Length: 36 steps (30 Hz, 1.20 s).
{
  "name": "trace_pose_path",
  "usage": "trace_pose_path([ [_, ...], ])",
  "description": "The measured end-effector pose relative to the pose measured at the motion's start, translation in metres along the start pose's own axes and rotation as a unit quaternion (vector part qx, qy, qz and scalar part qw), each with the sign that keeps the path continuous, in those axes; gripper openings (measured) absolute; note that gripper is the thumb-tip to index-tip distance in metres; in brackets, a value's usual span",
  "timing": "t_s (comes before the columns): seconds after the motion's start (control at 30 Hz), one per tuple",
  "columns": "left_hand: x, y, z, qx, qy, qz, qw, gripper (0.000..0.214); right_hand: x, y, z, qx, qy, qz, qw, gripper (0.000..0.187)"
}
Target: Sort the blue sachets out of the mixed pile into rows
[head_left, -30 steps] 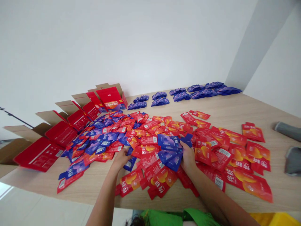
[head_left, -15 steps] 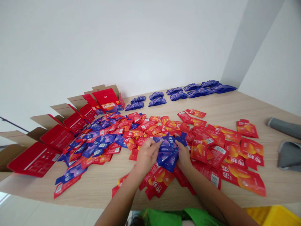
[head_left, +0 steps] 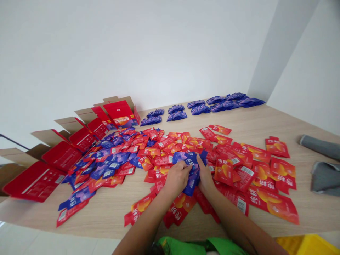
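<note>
Between my two hands is a small bunch of blue sachets (head_left: 191,182), overlapping one another above the table. My left hand (head_left: 177,177) grips their left side with the fingers curled. My right hand (head_left: 205,175) closes round their right edge, thumb on top. Red sachets (head_left: 183,207) with orange fruit pictures lie beneath and around both hands. To the left spreads a mixed heap of red and blue sachets (head_left: 117,159). How many blue sachets are in my hands cannot be made out.
Open red cartons (head_left: 62,156) stand in a row along the left. Neat piles of blue sachets (head_left: 200,108) line the table's back edge by the wall. Grey cloth pieces (head_left: 325,177) lie at the right, and a yellow container (head_left: 310,244) shows at the lower right.
My left hand has moved right, closer to my right hand. The fanned blue sachets are now drawn into a tighter bunch. The view has shifted slightly.
</note>
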<state>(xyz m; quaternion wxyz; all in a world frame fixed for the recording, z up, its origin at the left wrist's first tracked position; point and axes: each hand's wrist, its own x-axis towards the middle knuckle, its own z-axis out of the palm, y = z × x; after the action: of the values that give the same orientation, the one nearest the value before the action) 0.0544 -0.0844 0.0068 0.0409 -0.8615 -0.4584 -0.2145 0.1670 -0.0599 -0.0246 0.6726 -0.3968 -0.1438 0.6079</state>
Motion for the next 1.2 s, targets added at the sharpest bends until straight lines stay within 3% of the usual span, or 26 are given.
trace_pose_path([
  [0.17, -0.002, 0.006, -0.003, -0.016, -0.003, 0.037, 0.999, 0.027, -0.003, 0.0, -0.003, 0.014, 0.029, 0.006, 0.999, 0.032],
  [0.27, -0.011, -0.01, -0.012, -0.069, 0.052, 0.006, 0.996, 0.024, -0.004, 0.0, -0.003, 0.022, 0.031, 0.009, 0.999, 0.03],
  [0.37, -0.029, -0.054, -0.026, -0.072, 0.123, -0.117, 0.983, 0.026, -0.004, 0.0, -0.003, 0.038, 0.032, 0.018, 0.999, 0.037],
  [0.43, -0.046, -0.093, -0.035, -0.035, 0.129, -0.219, 0.967, 0.03, -0.003, 0.0, -0.003, 0.044, 0.043, 0.029, 0.998, 0.038],
  [0.53, -0.073, -0.148, -0.042, 0.039, 0.058, -0.338, 0.939, 0.032, -0.002, 0.0, -0.002, 0.048, 0.055, 0.037, 0.997, 0.036],
  [0.63, -0.087, -0.176, -0.039, 0.061, -0.002, -0.403, 0.913, 0.032, -0.003, -0.001, -0.001, 0.05, 0.053, 0.039, 0.997, 0.036],
  [0.8, -0.076, -0.18, -0.031, -0.005, -0.057, -0.455, 0.889, 0.043, -0.003, -0.001, -0.002, 0.055, 0.061, 0.048, 0.995, 0.034],
  [0.97, -0.062, -0.181, -0.031, -0.091, -0.073, -0.511, 0.851, 0.023, -0.002, 0.0, -0.003, 0.055, 0.054, 0.042, 0.996, 0.033],
  [1.1, -0.061, -0.178, -0.032, -0.149, -0.06, -0.525, 0.836, 0.028, -0.003, 0.0, -0.002, 0.057, 0.056, 0.036, 0.996, 0.032],
  [1.2, -0.062, -0.17, -0.036, -0.2, -0.02, -0.531, 0.824, 0.025, -0.003, 0.001, -0.002, 0.06, 0.053, 0.038, 0.996, 0.032],
])
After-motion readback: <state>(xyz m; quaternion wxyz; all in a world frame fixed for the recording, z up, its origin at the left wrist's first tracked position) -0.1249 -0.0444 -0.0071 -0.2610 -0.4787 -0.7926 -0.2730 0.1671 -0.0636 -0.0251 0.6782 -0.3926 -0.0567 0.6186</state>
